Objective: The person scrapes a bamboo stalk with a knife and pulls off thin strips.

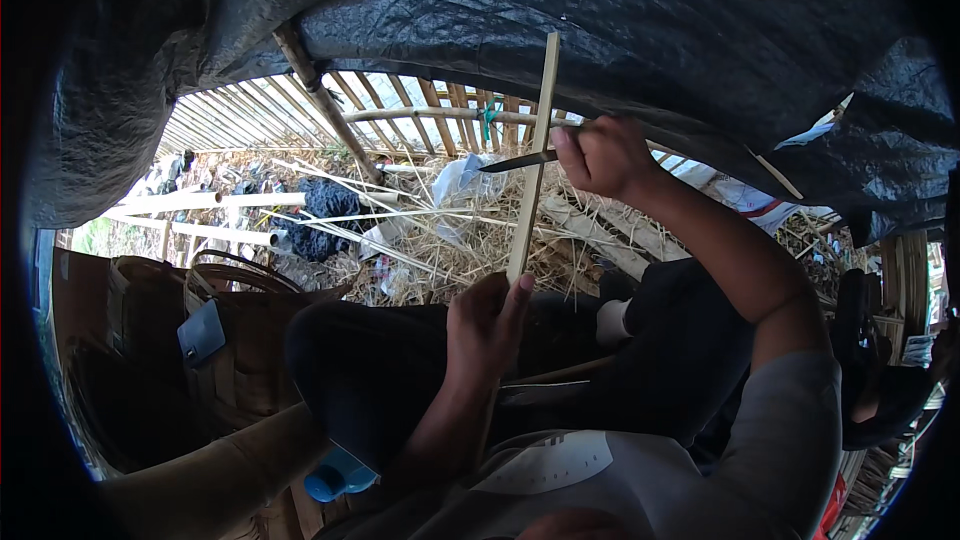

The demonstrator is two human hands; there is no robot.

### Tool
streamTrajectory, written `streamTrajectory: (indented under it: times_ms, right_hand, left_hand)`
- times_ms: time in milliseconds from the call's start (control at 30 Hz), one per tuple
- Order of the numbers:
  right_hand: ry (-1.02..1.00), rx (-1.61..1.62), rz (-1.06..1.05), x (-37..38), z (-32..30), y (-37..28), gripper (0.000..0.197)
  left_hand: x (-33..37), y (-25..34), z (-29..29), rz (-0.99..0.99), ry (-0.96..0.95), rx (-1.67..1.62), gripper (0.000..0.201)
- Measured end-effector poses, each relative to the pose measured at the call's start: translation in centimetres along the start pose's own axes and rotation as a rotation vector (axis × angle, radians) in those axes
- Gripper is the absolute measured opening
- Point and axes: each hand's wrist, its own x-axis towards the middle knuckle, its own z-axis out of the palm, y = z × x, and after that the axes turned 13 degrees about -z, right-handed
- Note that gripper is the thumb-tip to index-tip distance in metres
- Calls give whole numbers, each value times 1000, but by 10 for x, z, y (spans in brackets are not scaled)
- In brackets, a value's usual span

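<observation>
A long pale bamboo strip (535,180) stands nearly upright in front of me, its top tilted slightly right. Low on the strip, my left hand (483,325) is closed around it. Higher up, my right hand (605,157) grips a knife, its handle mostly hidden in my fist. The dark knife blade (512,163) points left and lies across the strip, seemingly against its surface. Below my left hand, the strip's lower end is mostly hidden by my forearm.
Bamboo shavings (440,240) litter the ground ahead, beside bamboo poles (200,202) and a black bundle (330,202). A dark tarp (620,20) hangs overhead. At left are a thick bamboo pole (220,470), a blue-capped bottle (335,478) and woven baskets (235,275). Another person's leg (885,390) shows at right.
</observation>
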Motion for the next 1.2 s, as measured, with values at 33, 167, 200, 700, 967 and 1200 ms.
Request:
streamTrajectory:
  times_ms: [33, 167, 200, 700, 967, 1200]
  right_hand:
    - [82, -60, -34, -1, 8, 7, 37]
    - [95, -196, 150, 4, 24, 35, 39]
    - [53, -219, 172, 4, 26, 27, 37]
    - [184, -343, 249, -1, 32, 80, 48]
    - [141, -297, -3, 4, 22, 74, 47]
    - [-18, -392, 162, -2, 9, 90, 53]
  left_hand:
    - [1, -3, 0, 20, 21, 27, 44]
    - [7, -12, 0, 56, 78, 72, 46]
    - [7, -12, -1, 54, 90, 70, 46]
    - [3, -9, 6, 30, 13, 30, 49]
    - [3, -12, 6, 19, -5, 50, 49]
    - [-12, 6, 2, -21, -74, -2, 48]
